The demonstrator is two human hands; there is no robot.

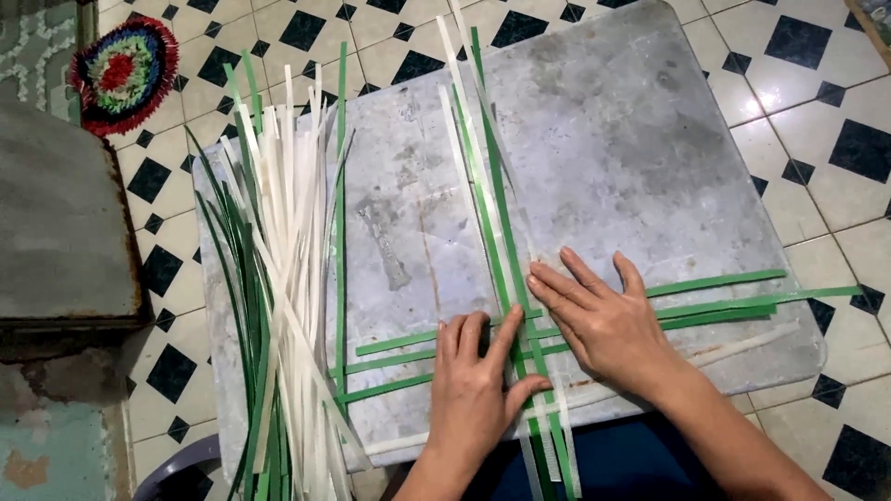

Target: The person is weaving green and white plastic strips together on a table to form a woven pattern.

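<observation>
Strips (520,306), green and white, lie crossed on a grey scuffed board (631,139), which sits over a floor (817,83) of cream tiles with black diamonds. A round multicoloured mat (123,72) lies at the far left, a grey slab (56,223) beside it. A loose bundle (278,278) of green and white strips rests on the board's left edge. Left hand (478,380) and right hand (603,320) press flat, fingers spread, on the crossing

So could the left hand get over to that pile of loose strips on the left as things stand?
Probably yes. The left hand lies flat on the crossed strips, and the pile is just to its left on the same board, with only bare board and a few strip ends between. Lifting it might free the weave, though.
</observation>
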